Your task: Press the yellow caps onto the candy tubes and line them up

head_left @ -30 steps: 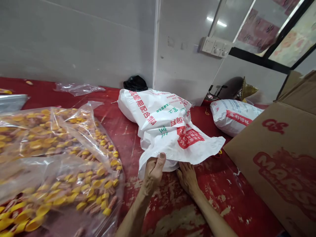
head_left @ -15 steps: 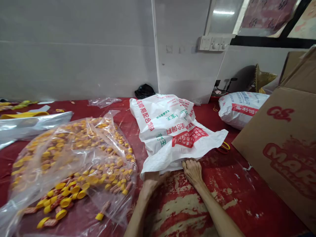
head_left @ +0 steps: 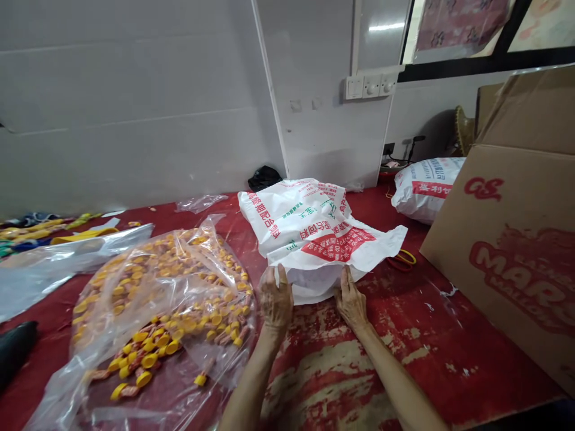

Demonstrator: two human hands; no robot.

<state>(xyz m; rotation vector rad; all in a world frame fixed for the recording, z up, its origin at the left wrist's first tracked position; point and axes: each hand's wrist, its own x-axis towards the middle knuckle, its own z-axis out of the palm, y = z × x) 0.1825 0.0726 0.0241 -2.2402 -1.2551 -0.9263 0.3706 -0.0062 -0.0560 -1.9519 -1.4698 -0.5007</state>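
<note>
A white woven sack (head_left: 309, 230) printed with red and green characters lies on the worn red floor (head_left: 341, 371) in front of me. My left hand (head_left: 275, 299) grips the near left edge of the sack's mouth, fingers curled over the rim. On the right side of the mouth, my right hand (head_left: 351, 301) holds the edge as well. The mouth is pulled slightly apart between both hands.
A clear plastic bag of yellow caps (head_left: 157, 299) lies to the left. A large brown cardboard box (head_left: 516, 251) stands at the right, a second white sack (head_left: 424, 185) behind it. A black bag (head_left: 265, 177) sits by the wall, a yellow band (head_left: 404, 258) near the sack.
Both hands moved from under the sack's edge to grip the mouth at its two sides. The camera view swung up and to the right.
</note>
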